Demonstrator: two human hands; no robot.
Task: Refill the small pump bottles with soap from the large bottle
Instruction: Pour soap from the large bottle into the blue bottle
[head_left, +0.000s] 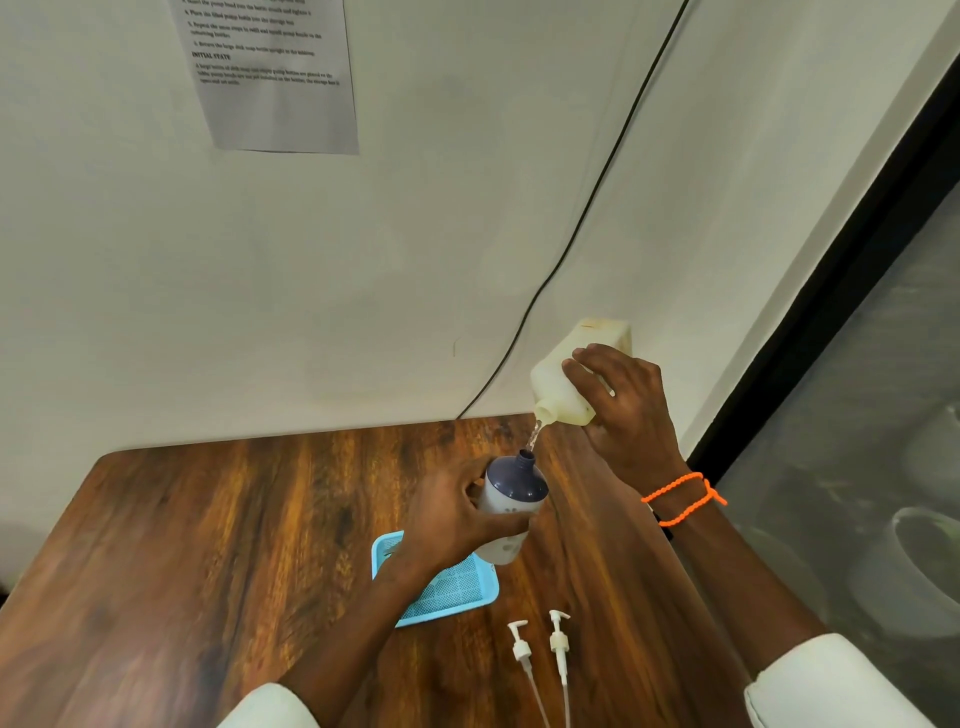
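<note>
My right hand (626, 410) grips the large cream soap bottle (571, 371), tipped with its mouth down and to the left. A thin clear stream runs from that mouth into the open neck of a small bottle (511, 499) with a dark blue top and a white patterned body. My left hand (457, 525) holds this small bottle above the table, tilted slightly. Two white pump heads (543, 647) with long tubes lie on the wooden table (208, 545) near the front.
A light blue mesh tray (457, 592) sits on the table under my left wrist. A black cable (587, 208) runs down the white wall to the table's back edge. A printed sheet (270, 78) hangs on the wall. A dark-framed glass panel (857, 415) is on the right.
</note>
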